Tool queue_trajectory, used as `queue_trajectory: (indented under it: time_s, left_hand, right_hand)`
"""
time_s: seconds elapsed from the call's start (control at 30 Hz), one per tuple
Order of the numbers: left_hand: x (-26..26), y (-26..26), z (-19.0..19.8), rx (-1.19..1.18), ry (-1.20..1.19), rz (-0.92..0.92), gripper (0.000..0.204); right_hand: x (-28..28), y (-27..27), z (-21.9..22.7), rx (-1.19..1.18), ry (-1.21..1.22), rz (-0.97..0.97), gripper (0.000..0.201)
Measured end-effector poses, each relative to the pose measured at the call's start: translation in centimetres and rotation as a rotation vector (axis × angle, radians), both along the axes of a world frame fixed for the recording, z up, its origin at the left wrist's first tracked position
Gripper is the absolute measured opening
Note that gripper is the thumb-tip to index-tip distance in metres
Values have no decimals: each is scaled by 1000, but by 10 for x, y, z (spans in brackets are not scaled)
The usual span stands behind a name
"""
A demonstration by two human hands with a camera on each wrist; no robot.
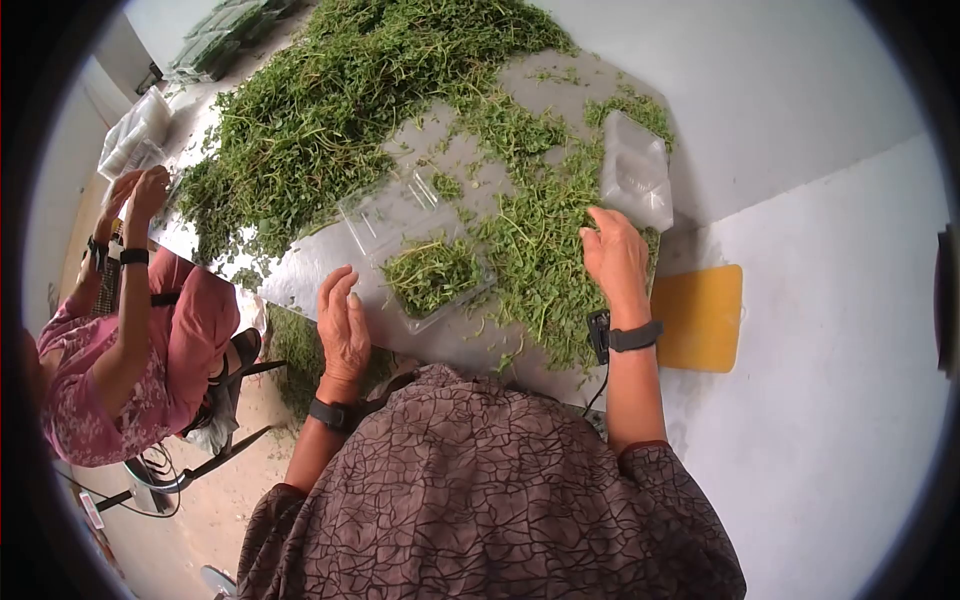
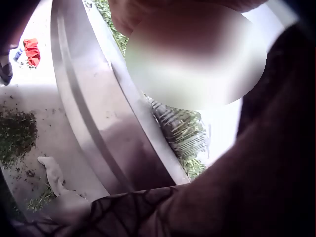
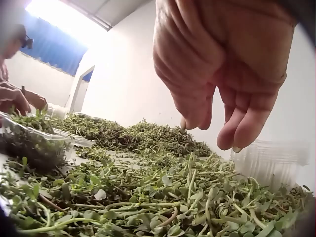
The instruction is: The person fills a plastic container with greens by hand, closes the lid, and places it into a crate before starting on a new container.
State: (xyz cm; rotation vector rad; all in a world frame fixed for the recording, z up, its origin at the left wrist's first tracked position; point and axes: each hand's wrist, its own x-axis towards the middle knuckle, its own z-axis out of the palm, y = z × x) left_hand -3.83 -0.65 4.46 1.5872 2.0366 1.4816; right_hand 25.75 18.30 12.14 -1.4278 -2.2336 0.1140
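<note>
A clear plastic box (image 1: 428, 322) with its lid folded back stands near the table's front edge, filled with cut greens (image 1: 430, 275) that look like purslane. To its left, my left hand (image 1: 345, 335) is raised with extended fingers and holds nothing. My right hand (image 1: 617, 262) hovers over loose greens (image 1: 545, 270) to the right of the box. In the right wrist view, fingers (image 3: 232, 133) hang down above the sprigs, with nothing between them. The left wrist view is mostly blurred and dark around the hand.
A large heap of greens (image 1: 330, 110) covers the back of the table. Stacked clear boxes (image 1: 637, 175) stand at the right by the wall, near a yellow board (image 1: 700, 318). Another person (image 1: 130, 370) sits at the left, beside more stacked boxes (image 1: 138, 130). Filled packs (image 1: 215, 45) lie beyond.
</note>
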Motion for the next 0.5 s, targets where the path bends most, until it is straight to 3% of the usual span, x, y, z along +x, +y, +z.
queue_trajectory:
  time_s: [0.17, 0.23, 0.3, 0.5]
  left_hand:
    - [-2, 2, -24, -55, -165, 34, 19]
    - [0, 5, -25, 0, -48, 70, 16]
    - [1, 5, -23, -16, -49, 77, 14]
    - [-1, 5, -24, -17, 30, 66, 11]
  right_hand:
    - [-3, 36, -23, 49, -41, 48, 33]
    - [-9, 45, -20, 63, -50, 55, 32]
    - [-16, 52, -15, -156, -169, -49, 28]
    - [-9, 76, -42, -99, -284, -3, 8]
